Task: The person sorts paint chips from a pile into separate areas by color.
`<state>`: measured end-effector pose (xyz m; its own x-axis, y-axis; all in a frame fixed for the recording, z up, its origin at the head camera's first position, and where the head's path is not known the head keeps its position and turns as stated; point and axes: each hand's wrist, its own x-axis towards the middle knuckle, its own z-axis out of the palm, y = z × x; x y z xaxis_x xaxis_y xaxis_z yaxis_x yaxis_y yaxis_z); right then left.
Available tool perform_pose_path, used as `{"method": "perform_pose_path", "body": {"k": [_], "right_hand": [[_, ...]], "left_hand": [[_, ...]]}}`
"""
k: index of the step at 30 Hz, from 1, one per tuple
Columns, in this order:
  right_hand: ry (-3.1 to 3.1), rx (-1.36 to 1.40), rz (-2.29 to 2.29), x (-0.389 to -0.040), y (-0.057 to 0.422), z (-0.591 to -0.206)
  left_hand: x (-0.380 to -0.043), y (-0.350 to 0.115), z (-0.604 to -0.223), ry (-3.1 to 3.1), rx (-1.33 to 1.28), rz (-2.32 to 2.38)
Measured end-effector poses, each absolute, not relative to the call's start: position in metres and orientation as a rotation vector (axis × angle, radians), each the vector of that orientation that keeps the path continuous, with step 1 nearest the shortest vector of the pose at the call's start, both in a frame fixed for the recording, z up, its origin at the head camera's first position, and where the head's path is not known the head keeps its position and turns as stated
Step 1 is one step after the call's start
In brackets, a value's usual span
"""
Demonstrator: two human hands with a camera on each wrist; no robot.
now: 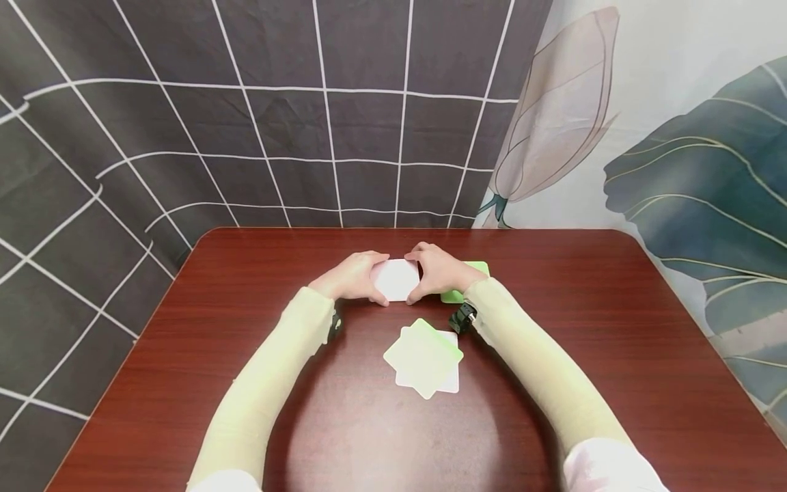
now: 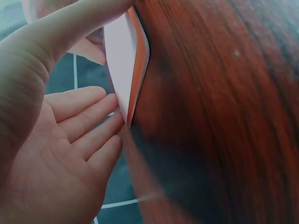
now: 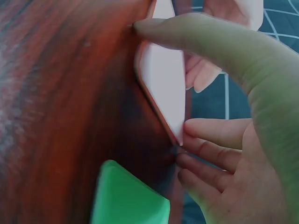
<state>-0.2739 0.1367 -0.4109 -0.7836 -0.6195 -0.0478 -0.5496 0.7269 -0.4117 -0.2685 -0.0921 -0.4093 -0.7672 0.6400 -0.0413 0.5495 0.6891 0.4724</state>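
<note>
A flat white square card (image 1: 396, 280) with rounded corners lies between the two hands near the table's far side. My left hand (image 1: 355, 276) grips its left side, thumb at the near edge and fingertips at the far edge. From the right, my right hand (image 1: 438, 272) holds it the same way. In the left wrist view, an orange strip shows along the near edge of the white card (image 2: 122, 60). A bright green card (image 3: 131, 198) lies just right of it, partly covered by the right wrist in the head view.
Nearer on the reddish-brown table (image 1: 246, 273), a pale yellow-green card (image 1: 424, 359) lies turned across a white card (image 1: 451, 384). Behind the far edge hang a dark grid-patterned cloth (image 1: 363, 123) and a floral curtain (image 1: 676, 171). A small dark device (image 1: 462, 318) sits at the right wrist.
</note>
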Motion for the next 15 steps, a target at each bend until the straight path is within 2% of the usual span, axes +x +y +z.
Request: {"method": "perform_pose_path", "body": {"k": [9,15], "right_hand": [[2.744,-0.938,-0.602,-0.267,0.136,-0.406],[2.767,-0.976,-0.644,-0.247,0.147,-0.386]], "left_hand": [[-0.265,-0.097,-0.413,2.707,0.957,0.74],[-0.241,-0.097,-0.4,2.757,0.998,0.845]]}}
